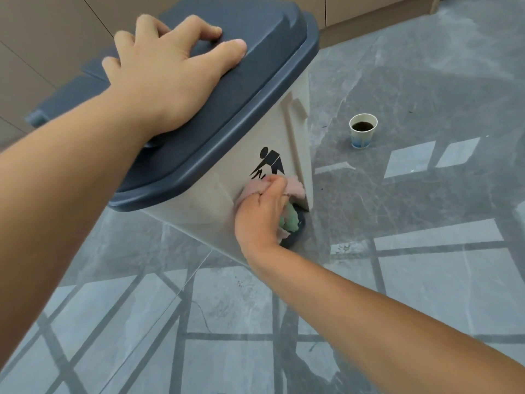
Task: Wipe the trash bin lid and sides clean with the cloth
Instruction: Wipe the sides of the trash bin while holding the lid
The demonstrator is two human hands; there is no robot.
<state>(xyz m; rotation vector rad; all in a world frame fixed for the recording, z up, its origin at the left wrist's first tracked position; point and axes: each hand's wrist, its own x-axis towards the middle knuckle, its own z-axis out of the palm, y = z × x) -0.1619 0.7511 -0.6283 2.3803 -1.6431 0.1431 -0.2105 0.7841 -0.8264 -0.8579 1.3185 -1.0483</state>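
Note:
A beige trash bin [204, 200] with a dark blue-grey lid [255, 81] stands on the floor, seen from above. My left hand [170, 72] lies flat on the lid with fingers spread, pressing on its top. My right hand [261, 217] is closed on a pink and green cloth [287, 189], which is pressed against the bin's front side just below the black litter symbol [268, 163]. Part of the cloth hangs beside the dark foot pedal [297, 237] at the bin's base.
A paper cup [363, 130] holding dark liquid stands on the grey marble floor [426, 223] to the right of the bin. Beige cabinet fronts [42, 38] run behind the bin at the top and left. Window reflections cross the floor.

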